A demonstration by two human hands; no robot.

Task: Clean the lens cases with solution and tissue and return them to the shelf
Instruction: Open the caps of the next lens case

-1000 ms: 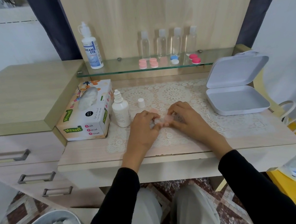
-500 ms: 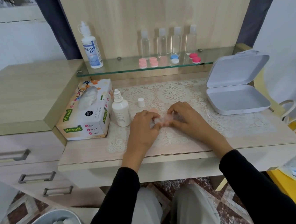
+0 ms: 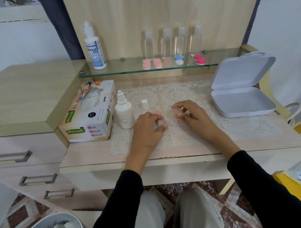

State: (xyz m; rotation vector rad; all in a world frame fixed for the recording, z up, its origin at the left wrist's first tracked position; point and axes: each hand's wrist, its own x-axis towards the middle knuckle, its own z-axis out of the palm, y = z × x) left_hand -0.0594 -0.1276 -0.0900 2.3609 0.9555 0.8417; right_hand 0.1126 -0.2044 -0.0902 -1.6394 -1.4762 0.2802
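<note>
At nine o'clock from the hands sits the tissue box (image 3: 88, 111), with the open solution bottle (image 3: 124, 112) just beside it. Its little cap (image 3: 144, 104) stands at twelve o'clock from the left hand (image 3: 148, 128), which is curled tight on a small wad of tissue (image 3: 158, 124). The pale pink lens case (image 3: 170, 120) lies on the worktop (image 3: 87, 154) between both hands. The right hand (image 3: 192, 115) bends over it; I cannot tell if it grips anything. This looks like the wiping step. Next, I think, the case needs closing and a lift to the glass shelf (image 3: 122, 68) at twelve o'clock.
</note>
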